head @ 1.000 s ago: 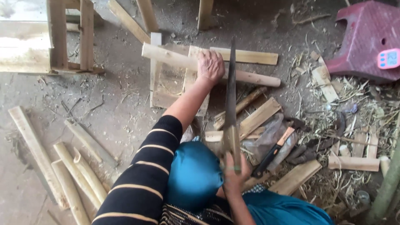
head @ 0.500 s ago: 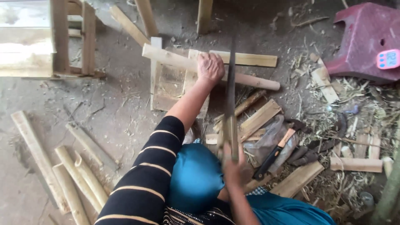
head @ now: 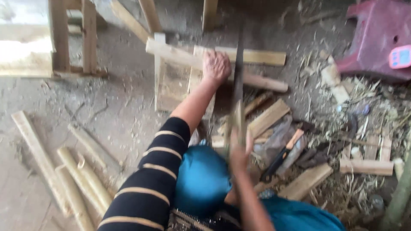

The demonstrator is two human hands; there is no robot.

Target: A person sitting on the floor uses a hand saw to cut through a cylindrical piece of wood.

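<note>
My left hand (head: 216,66) presses down on a long wooden piece (head: 180,55) that lies across other planks on the dirt floor. My right hand (head: 238,147) grips the handle of a long flat blade (head: 238,70), which stands almost upright just right of the left hand and is blurred by motion. My left sleeve is black with tan stripes. A blue-clad knee (head: 203,179) sits between the arms.
Split bamboo lengths (head: 72,179) lie at lower left. A wooden frame (head: 70,38) stands at upper left. A dark red plastic stool (head: 379,38) is at upper right. Wood offcuts (head: 306,182), tools (head: 282,154) and shavings litter the right side.
The right hand has shifted slightly with the blade, which now shows motion blur. The left hand stays on the wooden piece.
</note>
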